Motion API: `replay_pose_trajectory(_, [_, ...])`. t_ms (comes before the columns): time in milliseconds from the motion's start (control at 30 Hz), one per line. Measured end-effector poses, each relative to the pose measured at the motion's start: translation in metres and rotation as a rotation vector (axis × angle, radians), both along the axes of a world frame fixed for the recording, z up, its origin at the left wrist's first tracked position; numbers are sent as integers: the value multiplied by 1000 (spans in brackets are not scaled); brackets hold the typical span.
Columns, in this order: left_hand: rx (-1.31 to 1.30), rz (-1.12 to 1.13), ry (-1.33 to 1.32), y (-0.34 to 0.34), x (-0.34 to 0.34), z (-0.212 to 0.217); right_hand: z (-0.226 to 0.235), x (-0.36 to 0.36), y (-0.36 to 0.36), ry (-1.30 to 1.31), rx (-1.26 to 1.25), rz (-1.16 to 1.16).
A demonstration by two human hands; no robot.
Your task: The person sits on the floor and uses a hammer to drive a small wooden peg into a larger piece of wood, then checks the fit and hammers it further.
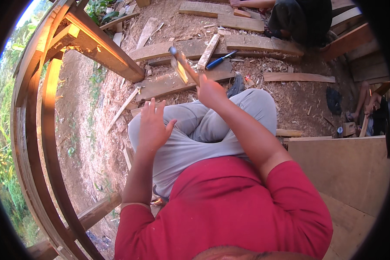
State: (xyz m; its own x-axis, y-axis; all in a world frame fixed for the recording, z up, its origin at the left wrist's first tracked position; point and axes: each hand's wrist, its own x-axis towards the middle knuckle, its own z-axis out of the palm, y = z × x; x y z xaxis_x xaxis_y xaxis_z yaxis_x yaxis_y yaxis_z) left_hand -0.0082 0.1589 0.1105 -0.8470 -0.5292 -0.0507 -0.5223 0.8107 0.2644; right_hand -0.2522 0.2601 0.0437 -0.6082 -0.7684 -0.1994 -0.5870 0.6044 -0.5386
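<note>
My right hand is closed around the wooden handle of a hammer, whose metal head points up and away from me. My left hand is raised flat above my left knee, fingers apart, holding nothing. I am seated with grey trousers and a red shirt, high above the ground.
A curved wooden frame of beams runs along my left. Below lie scattered planks, offcuts and a blue-handled tool on the sawdust-covered dirt. A plywood sheet is at my right. Another person crouches at the top, and one more sits at the right edge.
</note>
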Motion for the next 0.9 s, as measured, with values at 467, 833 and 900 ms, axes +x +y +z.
replay_pose_trajectory(467, [170, 145, 337, -98, -170, -64, -16, 2, 5, -86, -67, -20])
replay_pose_trajectory(833, [140, 126, 367, -90, -180, -76, 14, -47, -4, -123, 30, 96])
replay_pose_trajectory(900, [113, 127, 379, -88, -178, -76, 12, -46, -2, -178, 9, 102])
